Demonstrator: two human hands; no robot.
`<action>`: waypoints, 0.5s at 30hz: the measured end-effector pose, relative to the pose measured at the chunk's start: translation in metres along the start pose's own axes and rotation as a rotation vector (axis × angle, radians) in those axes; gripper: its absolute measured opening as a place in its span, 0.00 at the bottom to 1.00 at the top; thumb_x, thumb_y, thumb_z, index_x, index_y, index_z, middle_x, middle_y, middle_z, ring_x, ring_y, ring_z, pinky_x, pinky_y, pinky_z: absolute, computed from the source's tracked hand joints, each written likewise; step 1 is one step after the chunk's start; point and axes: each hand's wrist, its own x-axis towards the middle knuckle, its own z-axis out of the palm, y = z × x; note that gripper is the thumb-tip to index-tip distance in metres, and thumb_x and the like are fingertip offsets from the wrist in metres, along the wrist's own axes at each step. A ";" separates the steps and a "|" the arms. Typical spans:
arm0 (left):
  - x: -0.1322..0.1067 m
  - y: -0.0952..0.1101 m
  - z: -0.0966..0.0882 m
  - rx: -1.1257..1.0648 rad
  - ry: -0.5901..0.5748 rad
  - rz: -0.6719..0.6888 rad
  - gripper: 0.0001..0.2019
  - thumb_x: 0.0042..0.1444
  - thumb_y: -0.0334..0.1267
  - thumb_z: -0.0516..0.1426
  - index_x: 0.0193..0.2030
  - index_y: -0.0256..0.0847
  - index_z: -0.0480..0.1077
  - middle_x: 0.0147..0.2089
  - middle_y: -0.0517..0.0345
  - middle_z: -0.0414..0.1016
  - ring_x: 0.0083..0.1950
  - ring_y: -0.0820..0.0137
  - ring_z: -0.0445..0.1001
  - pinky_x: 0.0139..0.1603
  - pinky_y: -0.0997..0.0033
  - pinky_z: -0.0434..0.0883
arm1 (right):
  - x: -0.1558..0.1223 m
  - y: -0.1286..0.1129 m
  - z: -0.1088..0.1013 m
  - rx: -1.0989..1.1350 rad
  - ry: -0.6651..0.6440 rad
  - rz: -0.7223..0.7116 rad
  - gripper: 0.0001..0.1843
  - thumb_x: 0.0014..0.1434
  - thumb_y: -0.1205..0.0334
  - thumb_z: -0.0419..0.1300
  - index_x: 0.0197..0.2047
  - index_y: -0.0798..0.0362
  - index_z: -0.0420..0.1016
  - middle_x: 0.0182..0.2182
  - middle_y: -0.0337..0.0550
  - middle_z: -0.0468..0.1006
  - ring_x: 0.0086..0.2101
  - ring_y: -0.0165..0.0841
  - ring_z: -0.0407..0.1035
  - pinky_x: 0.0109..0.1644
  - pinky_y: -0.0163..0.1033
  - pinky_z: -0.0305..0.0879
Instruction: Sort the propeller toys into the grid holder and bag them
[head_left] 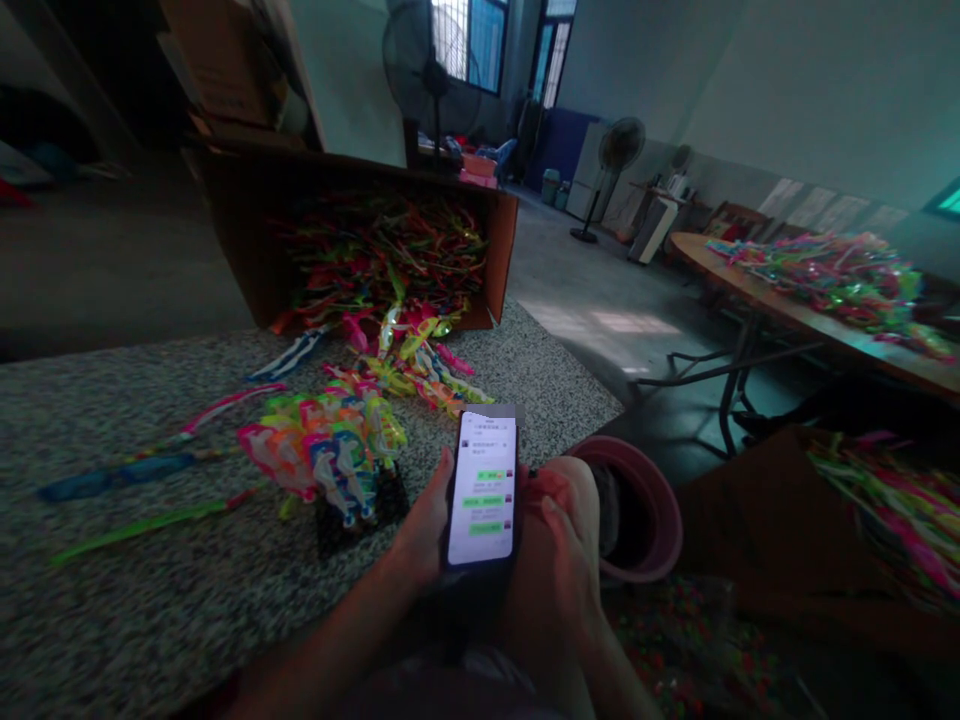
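Observation:
My left hand (424, 520) grips a smartphone (482, 490) upright, its lit screen showing a chat with green message bubbles. My right hand (571, 525) sits just right of the phone with its fingers curled, and a small dark bit shows at the fingertips. Left of the phone, a bundle of bright plastic toy strips (322, 450) lies on a speckled grey surface (150, 400). Several loose strips (154, 525) lie on that surface, and a dark packet (367, 515) sits under the bundle's edge.
A tilted cardboard box (255, 240) full of colourful strips stands at the far edge of the speckled surface. To the right are a pink bucket (646, 510), a brown box of strips (772, 530) and a folding table (750, 290) heaped with more. Standing fans (619, 160) are behind.

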 end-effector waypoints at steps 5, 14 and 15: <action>0.002 0.000 0.001 0.019 0.059 0.006 0.35 0.59 0.61 0.44 0.62 0.34 0.63 0.50 0.40 0.76 0.51 0.54 0.76 0.52 0.53 0.71 | -0.002 -0.010 0.011 0.288 -0.036 0.181 0.17 0.64 0.57 0.51 0.54 0.53 0.64 0.48 0.49 0.75 0.49 0.40 0.72 0.51 0.46 0.72; 0.011 -0.004 0.005 -0.035 -0.004 0.114 0.34 0.60 0.60 0.42 0.58 0.34 0.66 0.51 0.42 0.76 0.49 0.54 0.76 0.53 0.51 0.71 | -0.009 -0.004 0.032 0.233 0.004 0.085 0.43 0.50 0.60 0.66 0.65 0.52 0.51 0.58 0.55 0.66 0.54 0.46 0.66 0.52 0.50 0.70; 0.012 -0.004 0.007 -0.045 -0.012 0.112 0.34 0.60 0.61 0.42 0.57 0.34 0.67 0.51 0.42 0.76 0.49 0.54 0.76 0.53 0.51 0.70 | -0.009 -0.004 0.034 0.202 0.027 0.091 0.44 0.49 0.60 0.66 0.65 0.52 0.51 0.58 0.54 0.66 0.55 0.46 0.65 0.54 0.50 0.68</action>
